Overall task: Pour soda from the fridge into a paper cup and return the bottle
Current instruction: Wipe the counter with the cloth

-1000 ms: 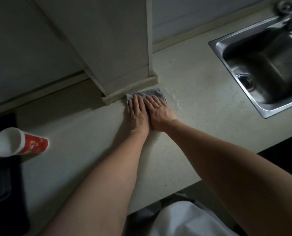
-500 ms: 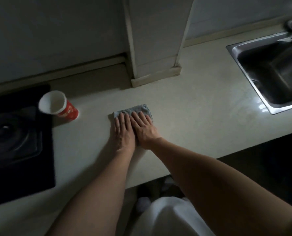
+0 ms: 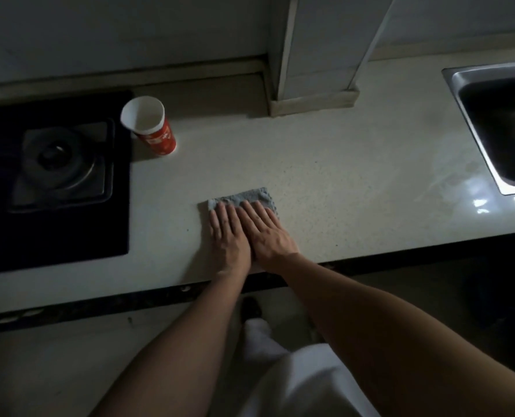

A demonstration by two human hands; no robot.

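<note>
Pressing flat on a small grey cloth [image 3: 241, 196] just below the centre of the frame, the left hand [image 3: 229, 237] and right hand [image 3: 269, 234] lie side by side with fingers straight and close together. Neither hand grips anything, and the right partly overlaps the left. The cloth lies on the pale speckled stone surface [image 3: 355, 182], near its front edge.

The red and white paper cup [image 3: 152, 129] stands upright in the upper left of the frame, just beside the right edge of the black glass stove [image 3: 57, 167] and well apart from the hands. Its inside looks white, and I cannot tell whether it holds any soda. No bottle or fridge is in view. A steel sink [image 3: 490, 121] is set into the surface at the far right.

The cup is probably light and thin-walled, so it would tip easily at a nudge and buckle under a hard squeeze. The best place to hold it seems to be round the middle of the red wall, with a gentle grip and fingers off the rim. The cloth is soft and limp, and appears to be for wiping.
</note>
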